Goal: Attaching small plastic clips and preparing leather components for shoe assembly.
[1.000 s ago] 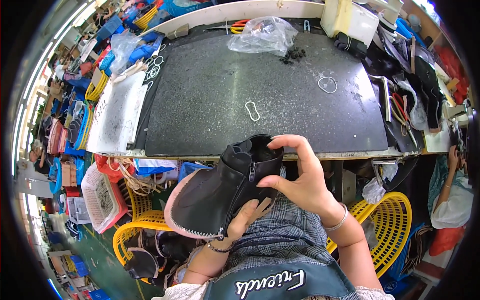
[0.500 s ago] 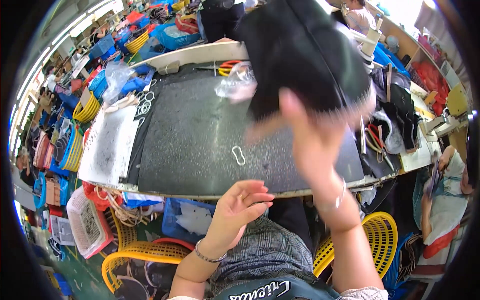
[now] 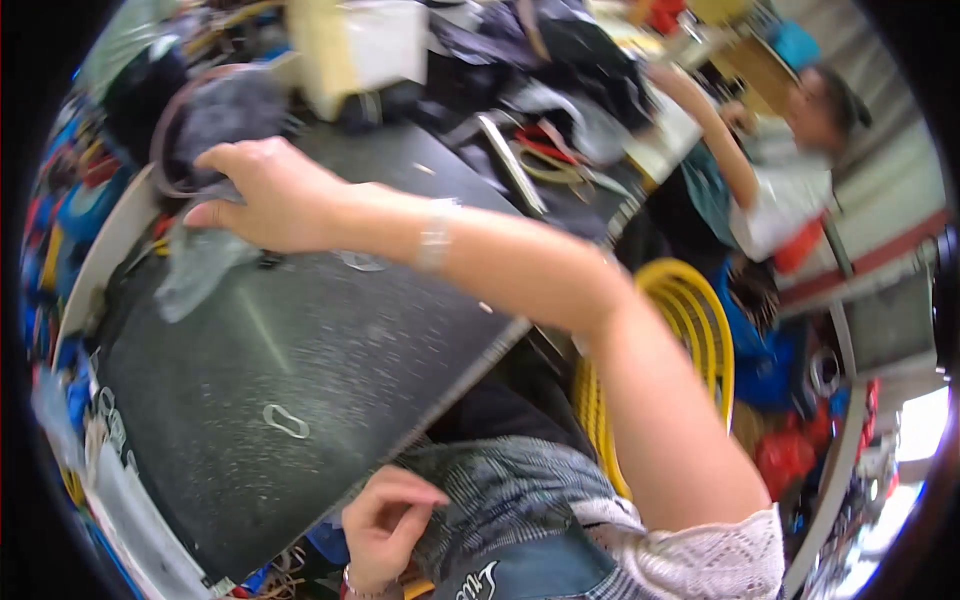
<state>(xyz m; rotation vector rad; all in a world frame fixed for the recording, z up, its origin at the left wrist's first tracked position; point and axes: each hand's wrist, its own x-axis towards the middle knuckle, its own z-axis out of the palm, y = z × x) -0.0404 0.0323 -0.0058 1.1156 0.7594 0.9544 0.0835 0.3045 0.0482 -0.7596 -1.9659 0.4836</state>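
Observation:
My right hand reaches across to the far left part of a dark work board, thumb and fingers apart. Just beyond it is a dark grey, soft-looking piece with a curved brownish rim, blurred; its kind I cannot make out. A crumpled clear plastic bag lies below the hand. Near my lap, my left hand has half-curled fingers, its thumb apart from them and nothing in it. A thin white oval loop lies on the board between the hands.
Scissors with red handles lie by dark cloth pieces at the board's far right. A yellow slatted basket stands beside my right arm. A white and cream block-like thing rises at the back. Another person sits at the right.
The view has swung to the right. The large black piece that my right hand held up is no longer seen raised; that hand has moved to the far left of the board.

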